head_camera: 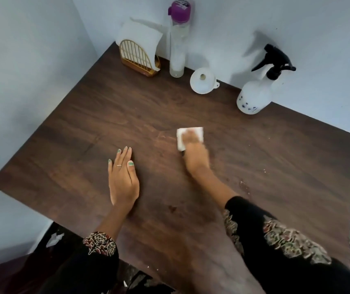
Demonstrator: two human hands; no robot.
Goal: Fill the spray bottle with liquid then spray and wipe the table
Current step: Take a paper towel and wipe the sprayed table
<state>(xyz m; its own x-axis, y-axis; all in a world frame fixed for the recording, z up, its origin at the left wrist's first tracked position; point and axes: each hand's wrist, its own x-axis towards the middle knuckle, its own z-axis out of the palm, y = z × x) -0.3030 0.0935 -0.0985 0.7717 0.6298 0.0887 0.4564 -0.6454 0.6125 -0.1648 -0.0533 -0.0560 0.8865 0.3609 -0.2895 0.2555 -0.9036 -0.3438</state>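
Pressed flat under your right hand (195,151): white tissue (189,136) on the table (84,128), centre frame; fingers blurred. Your left hand (122,179): spread flat on the wood, lower left of centre. Spray bottle (254,92): upright, upper right. Funnel (201,80), purple-capped bottle (178,39): top centre.

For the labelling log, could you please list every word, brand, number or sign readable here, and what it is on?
No text can be read.
Purple cap of the tall clear bottle: a dark print on top, too blurred to read.
White spray bottle: only small blue flower motifs, no lettering.
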